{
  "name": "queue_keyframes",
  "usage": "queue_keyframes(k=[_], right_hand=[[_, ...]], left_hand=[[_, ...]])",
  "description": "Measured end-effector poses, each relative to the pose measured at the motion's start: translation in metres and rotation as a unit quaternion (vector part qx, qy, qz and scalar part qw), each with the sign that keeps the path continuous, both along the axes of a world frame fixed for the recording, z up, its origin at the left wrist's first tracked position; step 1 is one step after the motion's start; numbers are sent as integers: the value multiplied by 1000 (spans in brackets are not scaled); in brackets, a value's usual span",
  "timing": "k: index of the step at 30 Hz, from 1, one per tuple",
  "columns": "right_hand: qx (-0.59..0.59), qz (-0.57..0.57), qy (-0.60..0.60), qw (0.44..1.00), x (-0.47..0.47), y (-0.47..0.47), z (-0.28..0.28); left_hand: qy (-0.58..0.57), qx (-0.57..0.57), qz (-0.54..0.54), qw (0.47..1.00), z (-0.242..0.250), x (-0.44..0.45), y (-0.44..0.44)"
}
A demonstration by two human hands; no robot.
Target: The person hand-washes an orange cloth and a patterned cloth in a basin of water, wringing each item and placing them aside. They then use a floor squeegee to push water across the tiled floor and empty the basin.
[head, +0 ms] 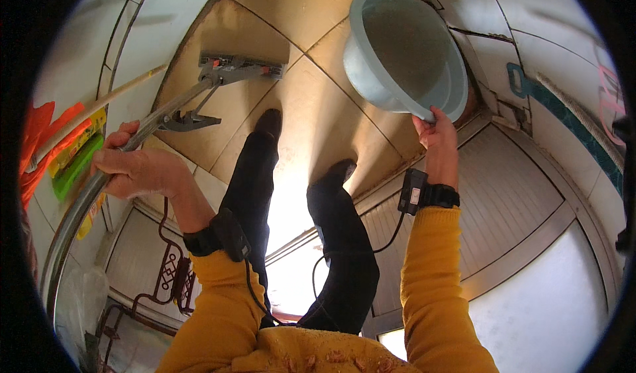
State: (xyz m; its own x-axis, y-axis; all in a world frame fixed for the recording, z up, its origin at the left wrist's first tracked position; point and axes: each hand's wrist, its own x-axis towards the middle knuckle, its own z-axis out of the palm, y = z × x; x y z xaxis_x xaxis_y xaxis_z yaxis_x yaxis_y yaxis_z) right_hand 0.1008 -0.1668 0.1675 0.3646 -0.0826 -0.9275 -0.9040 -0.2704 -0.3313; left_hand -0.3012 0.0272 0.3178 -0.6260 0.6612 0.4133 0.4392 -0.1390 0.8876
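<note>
My left hand (141,167) grips the metal pole of a squeeze mop (238,70), whose grey head with a lever hangs above the tiled floor. My right hand (437,137) holds the near rim of a light blue plastic basin (370,65) with thumb and fingers. The basin is tilted, and murky water appears to be inside it. Whether its bottom touches the floor I cannot tell. Both wrists carry black straps with small devices and cables.
Orange, yellow and green items (74,174) and a wooden stick (129,92) are along the left wall. A teal strip-like object (571,114) leans at the right wall. A brown metal rack (169,273) stands lower left. A metal-framed door panel (512,174) is lower right.
</note>
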Motion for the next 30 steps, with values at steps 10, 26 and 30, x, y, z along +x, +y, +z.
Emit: queue_keyframes(k=[10, 26, 30], right_hand=[[-11, 5, -45, 999, -6, 19, 24], [-2, 17, -26, 1000, 26, 11, 4], [-3, 28, -40, 999, 21, 16, 10]], left_hand=[[9, 9, -23, 1000, -3, -2, -2], [21, 7, -29, 999, -3, -1, -4], [10, 14, -30, 999, -3, -1, -4]])
